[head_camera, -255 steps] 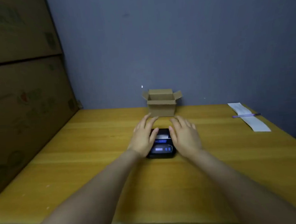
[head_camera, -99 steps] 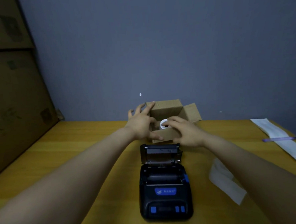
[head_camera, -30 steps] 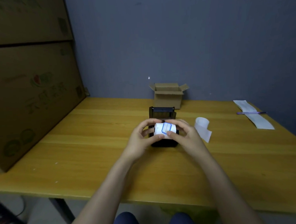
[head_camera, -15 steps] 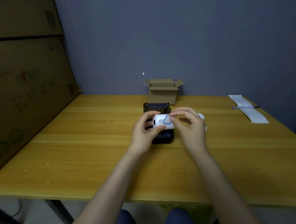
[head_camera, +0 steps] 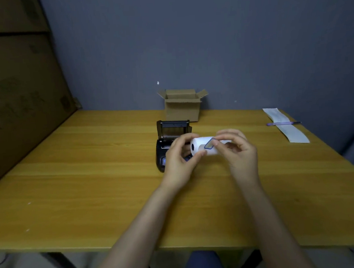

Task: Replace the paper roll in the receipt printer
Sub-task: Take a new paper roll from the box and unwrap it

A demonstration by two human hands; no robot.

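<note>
The receipt printer (head_camera: pixel 169 151) sits mid-worktop (head_camera: pixel 92 180) with its lid raised at the far end, so the opening step looks done. Just right of it and above the worktop, the left hand (head_camera: pixel 179 164) grips the new paper roll (head_camera: pixel 201 146) by its near-left end, core hole showing. The right hand (head_camera: pixel 238 153) pinches the blue-edged sticker tab (head_camera: pixel 210 144) on the roll's face, seemingly to free the paper's end. Still left, by my reading: peeling the tab, seating the roll in the open bay and closing the lid. An open cardboard box (head_camera: pixel 182 106) stands beyond the printer; a paper strip (head_camera: pixel 285 125) and pen (head_camera: pixel 283 123) lie far right.
</note>
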